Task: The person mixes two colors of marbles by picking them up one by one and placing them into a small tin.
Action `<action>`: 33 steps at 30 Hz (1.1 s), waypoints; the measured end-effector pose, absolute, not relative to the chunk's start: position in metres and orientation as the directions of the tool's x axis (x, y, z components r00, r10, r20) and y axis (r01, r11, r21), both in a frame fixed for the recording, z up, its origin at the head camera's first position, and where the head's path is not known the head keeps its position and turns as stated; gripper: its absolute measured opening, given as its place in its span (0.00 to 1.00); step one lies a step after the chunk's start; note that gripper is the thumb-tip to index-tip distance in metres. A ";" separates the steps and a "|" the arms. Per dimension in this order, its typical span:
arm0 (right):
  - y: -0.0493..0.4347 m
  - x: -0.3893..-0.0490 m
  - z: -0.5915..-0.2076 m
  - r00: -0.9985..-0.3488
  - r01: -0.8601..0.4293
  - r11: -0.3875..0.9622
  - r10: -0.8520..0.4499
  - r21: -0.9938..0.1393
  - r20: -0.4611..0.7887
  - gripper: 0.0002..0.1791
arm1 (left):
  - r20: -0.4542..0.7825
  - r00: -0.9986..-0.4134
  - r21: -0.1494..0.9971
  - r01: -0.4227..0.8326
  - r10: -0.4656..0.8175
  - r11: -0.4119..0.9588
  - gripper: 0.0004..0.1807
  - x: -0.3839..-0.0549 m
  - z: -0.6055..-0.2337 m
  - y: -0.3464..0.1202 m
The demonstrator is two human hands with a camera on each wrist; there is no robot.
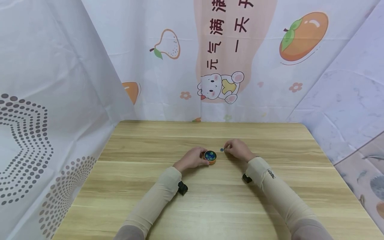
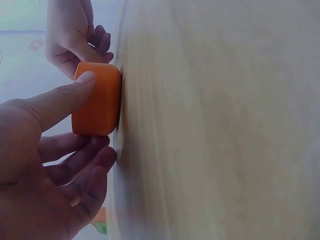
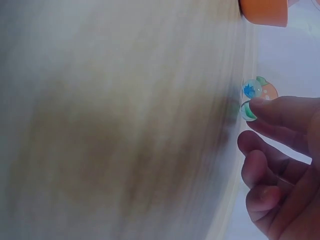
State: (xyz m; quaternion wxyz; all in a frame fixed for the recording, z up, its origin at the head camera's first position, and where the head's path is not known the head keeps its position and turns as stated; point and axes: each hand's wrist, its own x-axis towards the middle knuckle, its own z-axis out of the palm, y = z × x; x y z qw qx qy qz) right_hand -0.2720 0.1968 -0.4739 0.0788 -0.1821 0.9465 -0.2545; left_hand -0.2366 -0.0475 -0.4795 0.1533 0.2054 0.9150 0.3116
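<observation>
An orange round container point(image 1: 212, 162) stands on the table with several blue and green glass marbles point(image 1: 210, 154) inside it. My left hand point(image 1: 194, 158) grips it from the left side, and in the left wrist view its thumb lies across the orange wall point(image 2: 100, 107) with the fingers around the other side. To the right of the container, my right hand point(image 1: 239, 150) pinches a green-and-clear marble point(image 3: 247, 111) between thumb and index finger, low at the tabletop. A blue-patterned clear marble point(image 3: 252, 89) is right beside it. The right hand's other fingers are curled.
The wooden table point(image 1: 207, 206) reaches back to a printed curtain point(image 1: 180, 73). Curtains also hang at the left and right sides. Black wrist devices point(image 1: 182, 188) sit under both forearms.
</observation>
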 end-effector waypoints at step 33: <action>0.189 -0.262 -0.464 -0.927 -0.312 0.788 -0.376 -0.530 -0.013 0.09 | -0.158 -0.867 0.632 0.279 0.473 0.723 0.33 -0.236 -0.479 -0.048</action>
